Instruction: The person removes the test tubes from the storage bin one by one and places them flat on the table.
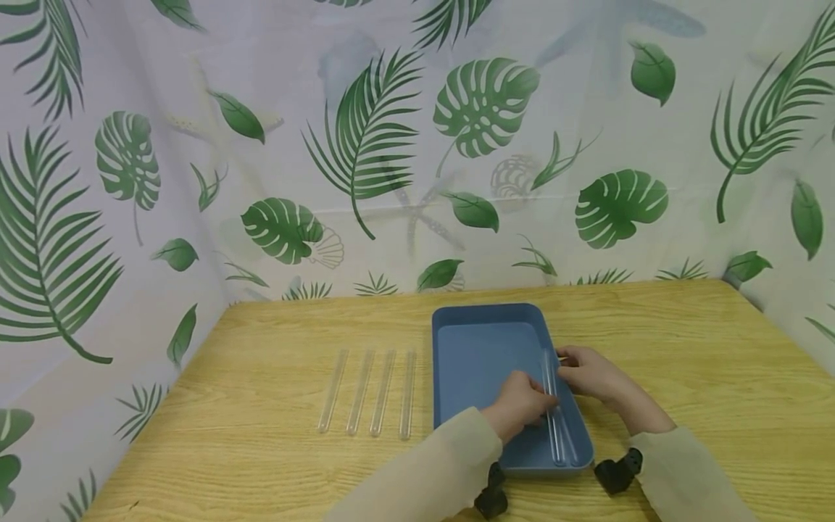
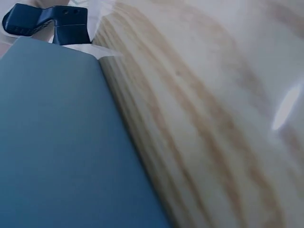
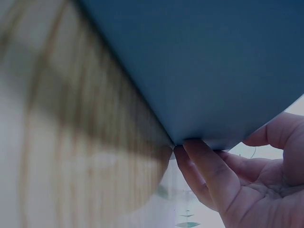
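Note:
My left hand (image 1: 520, 400) reaches inside the blue tray (image 1: 483, 341) and pinches a clear test tube (image 1: 557, 438) along the tray's right wall. The tube lies lengthwise, partly covered by the fingers; a faint clear shape beside it may be another tube or a reflection. At the tray's right side, my right hand (image 1: 590, 373) holds the wall, thumb by the rim. In the right wrist view, its fingers (image 3: 211, 166) touch the wall's outside near the table. The left wrist view shows the tray's outer wall (image 2: 71, 137) but not the left hand.
Several more clear test tubes (image 1: 376, 391) lie in a row on the wood-grain table (image 1: 261, 406), left of the tray. A leaf-print cloth (image 1: 404, 145) hangs behind the table and along its sides. Black wrist devices (image 1: 620, 471) sit by the sleeves.

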Demonstrator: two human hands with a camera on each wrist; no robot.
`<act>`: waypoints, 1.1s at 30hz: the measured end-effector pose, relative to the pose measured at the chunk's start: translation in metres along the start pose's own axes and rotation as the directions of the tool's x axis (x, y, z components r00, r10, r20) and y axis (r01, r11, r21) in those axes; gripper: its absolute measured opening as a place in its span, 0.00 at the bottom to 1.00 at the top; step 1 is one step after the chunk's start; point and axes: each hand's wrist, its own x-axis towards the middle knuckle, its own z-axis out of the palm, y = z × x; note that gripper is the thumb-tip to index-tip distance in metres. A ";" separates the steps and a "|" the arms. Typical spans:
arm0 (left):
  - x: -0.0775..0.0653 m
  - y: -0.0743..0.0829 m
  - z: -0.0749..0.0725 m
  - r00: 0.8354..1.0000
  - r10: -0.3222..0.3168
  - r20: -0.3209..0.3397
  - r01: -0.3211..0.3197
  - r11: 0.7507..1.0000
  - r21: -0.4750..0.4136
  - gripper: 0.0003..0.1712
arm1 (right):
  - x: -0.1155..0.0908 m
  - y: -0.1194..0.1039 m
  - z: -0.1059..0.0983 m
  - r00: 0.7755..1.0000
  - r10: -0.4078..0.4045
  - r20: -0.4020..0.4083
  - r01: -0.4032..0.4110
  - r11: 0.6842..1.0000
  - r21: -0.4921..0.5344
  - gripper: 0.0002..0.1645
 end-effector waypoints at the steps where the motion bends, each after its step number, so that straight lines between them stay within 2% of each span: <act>1: 0.000 0.000 -0.001 1.000 0.001 0.002 -0.001 1.000 -0.020 0.13 | 0.000 0.000 0.000 1.000 -0.001 0.001 0.001 1.000 0.001 0.30; 6: 0.000 -0.002 -0.005 1.000 0.009 0.005 -0.009 0.988 -0.152 0.07 | 0.001 0.000 -0.001 1.000 0.007 -0.001 -0.007 1.000 0.001 0.30; 12: -0.002 -0.004 -0.012 0.999 0.038 -0.005 -0.038 0.964 -0.265 0.06 | 0.001 0.000 -0.001 1.000 0.026 -0.001 -0.026 1.000 -0.010 0.30; 23: -0.008 -0.003 -0.028 0.997 0.077 -0.001 -0.073 0.944 -0.323 0.06 | -0.002 -0.003 0.001 1.000 0.015 0.000 -0.015 1.000 -0.008 0.29; 33: -0.016 -0.007 -0.048 0.994 0.106 0.005 -0.098 0.938 -0.332 0.07 | -0.003 -0.003 0.003 1.000 0.013 -0.014 -0.013 1.000 -0.004 0.29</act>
